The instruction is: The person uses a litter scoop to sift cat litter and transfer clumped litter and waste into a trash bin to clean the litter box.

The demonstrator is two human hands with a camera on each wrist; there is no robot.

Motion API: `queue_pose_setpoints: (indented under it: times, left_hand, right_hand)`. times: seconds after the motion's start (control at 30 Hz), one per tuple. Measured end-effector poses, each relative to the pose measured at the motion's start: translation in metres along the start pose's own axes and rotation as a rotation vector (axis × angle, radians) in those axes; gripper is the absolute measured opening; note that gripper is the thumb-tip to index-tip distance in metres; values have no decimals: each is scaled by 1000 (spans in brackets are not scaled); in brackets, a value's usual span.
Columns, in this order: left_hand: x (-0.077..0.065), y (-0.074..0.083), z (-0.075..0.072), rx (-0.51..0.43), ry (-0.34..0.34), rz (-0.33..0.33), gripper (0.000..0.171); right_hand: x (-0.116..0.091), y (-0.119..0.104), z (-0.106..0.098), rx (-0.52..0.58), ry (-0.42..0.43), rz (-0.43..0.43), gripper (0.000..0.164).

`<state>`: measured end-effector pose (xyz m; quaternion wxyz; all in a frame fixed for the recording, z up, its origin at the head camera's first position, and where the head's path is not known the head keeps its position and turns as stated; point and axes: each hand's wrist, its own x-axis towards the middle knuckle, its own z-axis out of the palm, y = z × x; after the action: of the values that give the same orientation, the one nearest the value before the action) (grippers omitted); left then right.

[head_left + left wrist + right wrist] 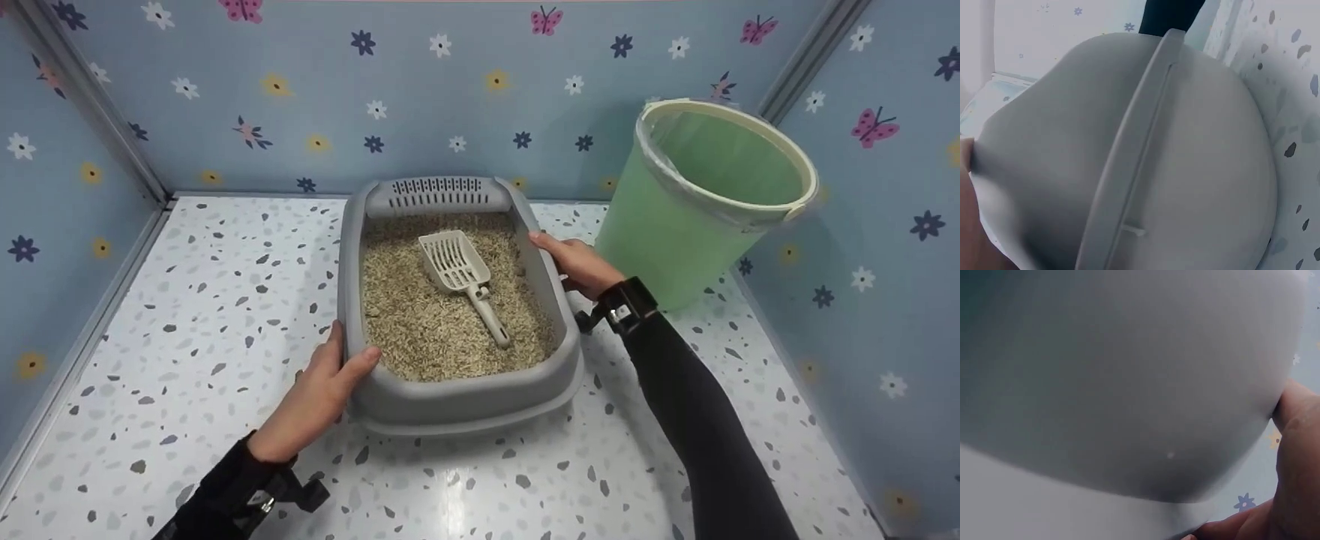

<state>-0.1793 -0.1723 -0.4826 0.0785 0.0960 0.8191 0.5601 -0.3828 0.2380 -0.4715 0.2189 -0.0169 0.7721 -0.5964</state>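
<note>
A grey litter box (465, 405) stands on the speckled floor, its slotted high end toward the back wall. Tan litter pellets (420, 337) fill the bottom, and a beige slotted scoop (471, 285) lies on them, handle toward the front right. My left hand (315, 397) grips the front left of the box, thumb over the rim and fingers along the outer wall. On the right side, my right hand (585, 266) holds the rim with its thumb on top; its fingers are partly hidden behind the wall. Both wrist views are mostly filled by the box's smooth outer wall (1213, 157).
A light green trash bin (667, 217) with a clear liner and cream rim ring stands at the back right, close to my right hand. Blue flower-patterned walls (420, 97) enclose the floor (202, 315) at the back, left and right.
</note>
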Motion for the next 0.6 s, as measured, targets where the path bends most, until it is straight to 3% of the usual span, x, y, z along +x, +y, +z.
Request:
queue_pose_setpoints:
  times: [0.1, 0.27, 0.37, 0.47, 0.6]
  left_hand:
    - [6, -5, -1, -98, 10, -9, 93]
    - [16, -11, -3, -233, 78, -144, 89]
    - [19, -11, -4, -301, 72, -166, 87]
    - [21, -9, -8, -332, 58, -170, 83]
    - [25, -10, -17, -276, 47, -200, 85]
  right_hand:
    - [-3, 0, 1, 29, 4, 3, 88]
    - [-7, 3, 6, 82, 1, 23, 88]
    - [-8, 5, 8, 85, -1, 34, 89]
    - [-8, 3, 9, 85, 2, 33, 90]
    - [-12, 4, 10, 88, -2, 31, 89]
